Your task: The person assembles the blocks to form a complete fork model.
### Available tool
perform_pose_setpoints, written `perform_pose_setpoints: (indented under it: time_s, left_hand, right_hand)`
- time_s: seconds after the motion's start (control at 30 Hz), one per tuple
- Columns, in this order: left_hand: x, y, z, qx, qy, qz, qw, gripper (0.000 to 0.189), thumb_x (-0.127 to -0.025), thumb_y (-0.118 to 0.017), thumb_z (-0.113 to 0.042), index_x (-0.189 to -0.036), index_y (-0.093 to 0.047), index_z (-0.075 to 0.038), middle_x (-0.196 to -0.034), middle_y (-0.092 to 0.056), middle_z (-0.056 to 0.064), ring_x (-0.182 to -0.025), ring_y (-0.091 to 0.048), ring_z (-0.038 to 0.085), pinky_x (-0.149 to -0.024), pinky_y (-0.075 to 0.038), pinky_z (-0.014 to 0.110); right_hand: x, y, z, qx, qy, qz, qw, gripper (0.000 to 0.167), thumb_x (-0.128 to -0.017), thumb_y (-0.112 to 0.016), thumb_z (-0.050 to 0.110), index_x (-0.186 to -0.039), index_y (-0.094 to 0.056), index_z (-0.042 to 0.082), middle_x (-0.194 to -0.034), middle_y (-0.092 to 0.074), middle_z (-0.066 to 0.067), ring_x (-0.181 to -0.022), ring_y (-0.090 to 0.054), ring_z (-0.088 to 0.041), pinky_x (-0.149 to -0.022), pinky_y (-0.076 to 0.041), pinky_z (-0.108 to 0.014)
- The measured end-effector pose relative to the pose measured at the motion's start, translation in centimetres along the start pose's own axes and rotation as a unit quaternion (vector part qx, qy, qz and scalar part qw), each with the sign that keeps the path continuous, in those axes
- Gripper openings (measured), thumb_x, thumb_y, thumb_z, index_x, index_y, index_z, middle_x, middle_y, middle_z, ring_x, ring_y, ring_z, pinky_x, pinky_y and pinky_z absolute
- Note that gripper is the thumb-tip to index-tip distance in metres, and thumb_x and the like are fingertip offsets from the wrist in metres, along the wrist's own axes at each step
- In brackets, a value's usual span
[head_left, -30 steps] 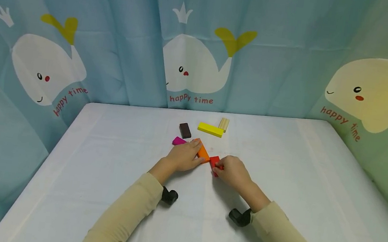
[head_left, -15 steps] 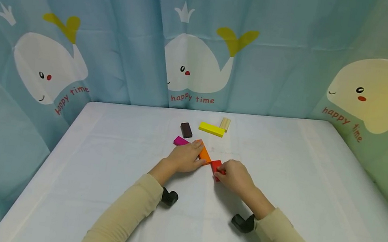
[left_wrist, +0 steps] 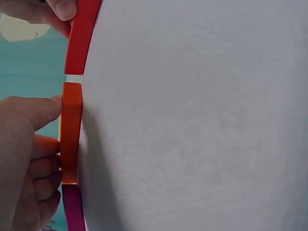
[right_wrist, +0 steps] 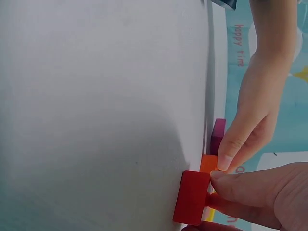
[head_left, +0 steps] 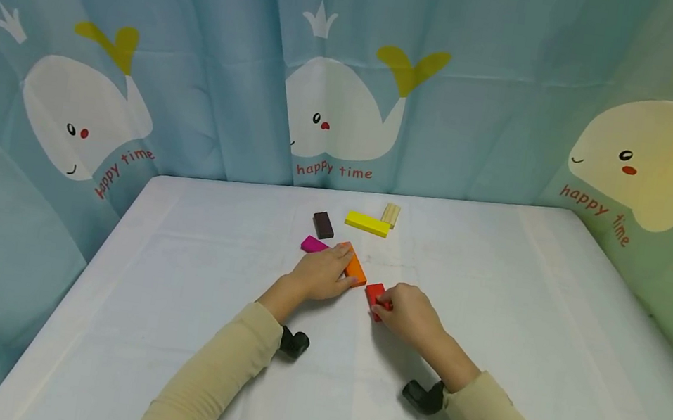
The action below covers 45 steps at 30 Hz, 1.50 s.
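My right hand [head_left: 411,312] pinches a flat red block [head_left: 374,296] by the edge on the white table. In the right wrist view, the thumb lies against the side of that red block [right_wrist: 191,197]. My left hand [head_left: 322,272] rests on a long orange block [head_left: 356,266], thumb near one end and fingertips along it. The left wrist view has a narrow gap between the red block [left_wrist: 81,43] and the orange block [left_wrist: 71,132]. A magenta block [head_left: 313,244] lies at the orange block's other end, partly hidden by the left hand.
Behind the hands lie a dark brown block [head_left: 323,225], a yellow block [head_left: 368,224] and a pale wooden piece [head_left: 391,215] against the yellow one. A blue curtain [head_left: 219,81] with whale prints stands around the white table [head_left: 184,303].
The red block has slid toward me and slightly right in my right hand, so a gap now parts it from the orange block. My left hand has stayed on the orange block.
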State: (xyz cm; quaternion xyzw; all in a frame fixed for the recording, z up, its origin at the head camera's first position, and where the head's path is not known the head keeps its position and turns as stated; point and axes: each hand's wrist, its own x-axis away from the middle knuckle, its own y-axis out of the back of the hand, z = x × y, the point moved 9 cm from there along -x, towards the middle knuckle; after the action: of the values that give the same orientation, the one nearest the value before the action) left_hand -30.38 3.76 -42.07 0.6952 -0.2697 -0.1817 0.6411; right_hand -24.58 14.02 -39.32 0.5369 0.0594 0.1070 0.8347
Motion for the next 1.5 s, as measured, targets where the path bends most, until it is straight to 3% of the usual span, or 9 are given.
perform_pose_setpoints:
  time_s: [0.63,1.03,1.5]
  left_hand:
    - [0.3,-0.4,-0.3,0.014,-0.006,-0.001,0.9999,0.064,-0.095,-0.039,-0.047,-0.144,-0.029,-0.007,-0.149,-0.023,0.005,-0.136,-0.020,0.016,-0.107,-0.022,0.031]
    - [0.6,-0.2,-0.9,0.009,-0.031,-0.007,0.9994,0.064,-0.095,-0.040,-0.046,-0.143,-0.030,-0.006,-0.148,-0.025,0.005,-0.135,-0.022,0.016,-0.107,-0.022,0.030]
    - [0.6,-0.1,-1.3,0.034,-0.058,-0.009,0.9977,0.063,-0.094,-0.043,-0.045,-0.143,-0.032,-0.007,-0.148,-0.026,0.006,-0.135,-0.022,0.017,-0.108,-0.021,0.031]
  right_hand:
    - [1.3,0.0,0.9,0.013,0.026,-0.022,0.9993,0.012,-0.078,-0.074,0.013,-0.076,-0.072,0.001,-0.065,-0.051,-0.002,-0.057,-0.042,-0.014,-0.051,-0.037,-0.025]
    - [1.8,-0.2,1.4,0.020,0.024,-0.032,0.9990,0.013,-0.076,-0.075,0.014,-0.078,-0.072,0.001,-0.065,-0.052,-0.002,-0.056,-0.044,-0.013,-0.052,-0.041,-0.025]
    - [2.2,-0.5,1.8,0.000,0.038,-0.030,0.9988,0.015,-0.075,-0.076,0.014,-0.069,-0.066,0.005,-0.061,-0.042,-0.001,-0.053,-0.038,-0.014,-0.048,-0.032,-0.025]
